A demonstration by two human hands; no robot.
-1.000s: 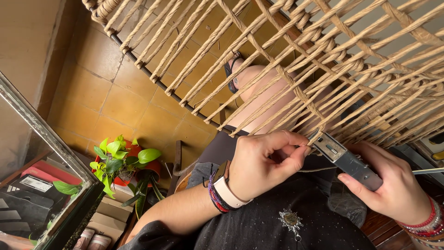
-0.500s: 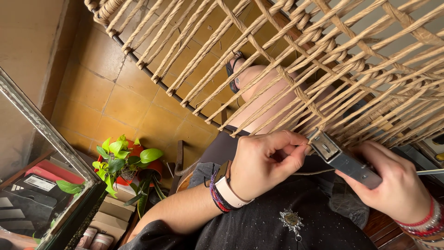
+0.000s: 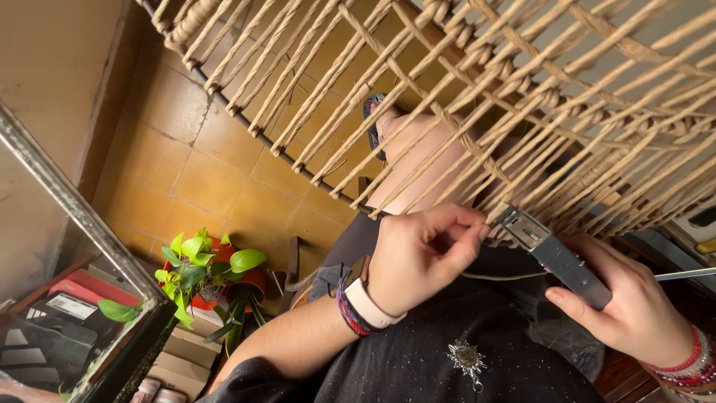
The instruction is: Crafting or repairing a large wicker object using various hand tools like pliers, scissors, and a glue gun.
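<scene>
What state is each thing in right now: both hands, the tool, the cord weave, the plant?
left hand: fingers pinched on a cord at the tool's tip
right hand: closed around the grey tool's handle
grey tool: held, tip against the weave
woven cord panel: taut, knotted in a lattice
potted plant: upright on the floor

A flat, dark grey metal tool with a lighter, silvery slotted head (image 3: pixel 553 255) is held slantwise, its head pointed up and to the left against the cords, its lower end gripped from the right. A tan, twisted-fibre cord lattice woven on a dark metal frame (image 3: pixel 462 97) is stretched across the upper part of the view, its paired strands crossed in a diamond pattern and wrapped around the frame's rim. One strand end is pinched just beside the tool's head.
</scene>
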